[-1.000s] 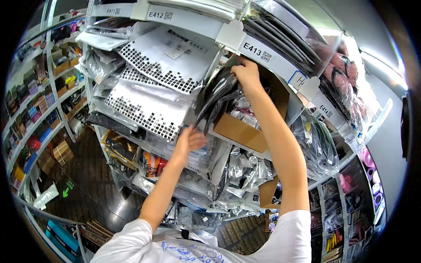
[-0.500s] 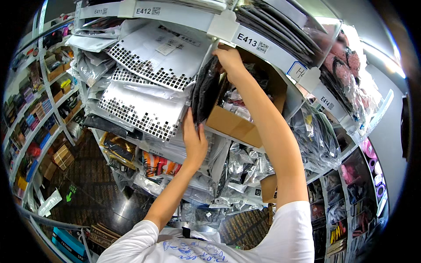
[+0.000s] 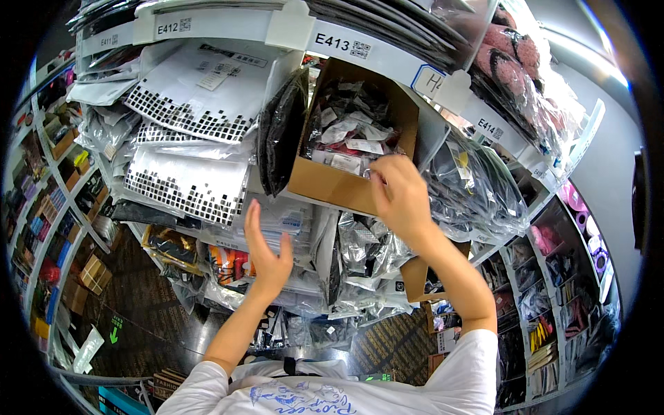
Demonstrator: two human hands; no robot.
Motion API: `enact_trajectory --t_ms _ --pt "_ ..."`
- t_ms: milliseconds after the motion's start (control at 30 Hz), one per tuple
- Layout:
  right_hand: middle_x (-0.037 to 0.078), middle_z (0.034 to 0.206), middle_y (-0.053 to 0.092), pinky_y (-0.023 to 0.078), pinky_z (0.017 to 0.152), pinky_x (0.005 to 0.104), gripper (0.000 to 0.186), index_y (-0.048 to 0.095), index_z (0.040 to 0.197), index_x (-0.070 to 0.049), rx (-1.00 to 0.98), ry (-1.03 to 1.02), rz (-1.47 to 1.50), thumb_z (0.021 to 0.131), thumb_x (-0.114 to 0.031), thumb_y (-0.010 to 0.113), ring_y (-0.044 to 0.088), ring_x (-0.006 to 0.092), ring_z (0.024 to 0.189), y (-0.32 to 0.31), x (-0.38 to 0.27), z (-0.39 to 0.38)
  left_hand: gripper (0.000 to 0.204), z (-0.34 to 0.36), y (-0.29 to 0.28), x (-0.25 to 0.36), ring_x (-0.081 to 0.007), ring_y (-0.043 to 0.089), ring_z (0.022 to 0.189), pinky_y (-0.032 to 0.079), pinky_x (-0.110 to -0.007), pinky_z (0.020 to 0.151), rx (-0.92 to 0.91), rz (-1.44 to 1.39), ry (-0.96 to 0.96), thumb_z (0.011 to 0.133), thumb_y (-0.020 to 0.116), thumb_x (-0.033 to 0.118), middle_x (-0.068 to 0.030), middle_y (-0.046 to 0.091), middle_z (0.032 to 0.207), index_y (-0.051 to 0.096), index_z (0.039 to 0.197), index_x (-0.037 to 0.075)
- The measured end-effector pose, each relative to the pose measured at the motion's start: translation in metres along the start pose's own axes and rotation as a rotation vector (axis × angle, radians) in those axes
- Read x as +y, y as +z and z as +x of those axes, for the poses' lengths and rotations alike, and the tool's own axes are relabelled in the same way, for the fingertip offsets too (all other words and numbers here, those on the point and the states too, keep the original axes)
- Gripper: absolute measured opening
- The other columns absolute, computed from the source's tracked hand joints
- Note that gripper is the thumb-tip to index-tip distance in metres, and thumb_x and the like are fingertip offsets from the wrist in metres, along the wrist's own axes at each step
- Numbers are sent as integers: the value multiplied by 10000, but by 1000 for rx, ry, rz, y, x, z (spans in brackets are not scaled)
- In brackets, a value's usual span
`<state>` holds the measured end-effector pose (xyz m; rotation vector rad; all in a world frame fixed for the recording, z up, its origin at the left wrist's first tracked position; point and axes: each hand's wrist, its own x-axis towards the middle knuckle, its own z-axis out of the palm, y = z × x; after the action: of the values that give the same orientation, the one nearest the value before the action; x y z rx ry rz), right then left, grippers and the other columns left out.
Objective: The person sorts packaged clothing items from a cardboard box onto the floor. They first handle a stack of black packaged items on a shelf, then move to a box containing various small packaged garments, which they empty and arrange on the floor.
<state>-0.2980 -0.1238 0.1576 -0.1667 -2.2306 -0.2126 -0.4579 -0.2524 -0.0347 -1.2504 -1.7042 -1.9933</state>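
My left hand (image 3: 270, 257) is open, fingers pointing up and thumb apart, in front of the shelf and touching nothing I can see. Bent but not closed, the fingers of my right hand (image 3: 401, 197) are at the front right corner of an open cardboard box (image 3: 332, 185); I see nothing held in them. Inside the box lie several small clear-bagged items (image 3: 353, 131) with white labels. Against the box's left side stands a dark package in clear plastic (image 3: 282, 131). Left of that, white packages with black checkered edges (image 3: 187, 183) lie stacked.
A white shelf rail (image 3: 387, 59) with labels runs above the box. Dark bagged goods (image 3: 477, 187) fill the bay to the right, and pink bagged items (image 3: 512, 52) sit above. Silvery plastic bags (image 3: 366, 249) lie lower down. More stocked shelves (image 3: 62, 187) stand far left.
My right hand has let go of the dark package's top and come back to the box's front corner. My left hand has moved off the package, down and left. The view has shifted right.
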Motion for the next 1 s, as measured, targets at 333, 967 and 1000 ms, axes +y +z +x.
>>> enact_trajectory --t_ms 333,967,1000 --pt "159 1157 577 454 876 422 423 583 1186 48 -20 -31 -313 791 -80 664 560 321 1068 23 12 -60 870 38 55 -24 -542 -54 1466 42 -571 1190 -46 169 49 997 507 283 -355 -158 1572 -88 1539 -46" --pt "166 1057 553 412 803 423 404 563 1100 40 -83 125 -110 696 28 579 525 334 951 -8 -21 -69 993 7 -8 36 -416 44 1513 148 -586 1176 -245 -540 -384 897 634 418 -226 -4 1643 9 1589 77" --pt "157 1069 561 406 791 420 416 573 1107 38 -93 136 -88 691 28 596 534 323 946 -11 -23 -73 1067 2 -14 36 -396 155 1492 313 -591 1112 -292 -681 -446 845 715 394 -162 93 1633 -4 1595 153"
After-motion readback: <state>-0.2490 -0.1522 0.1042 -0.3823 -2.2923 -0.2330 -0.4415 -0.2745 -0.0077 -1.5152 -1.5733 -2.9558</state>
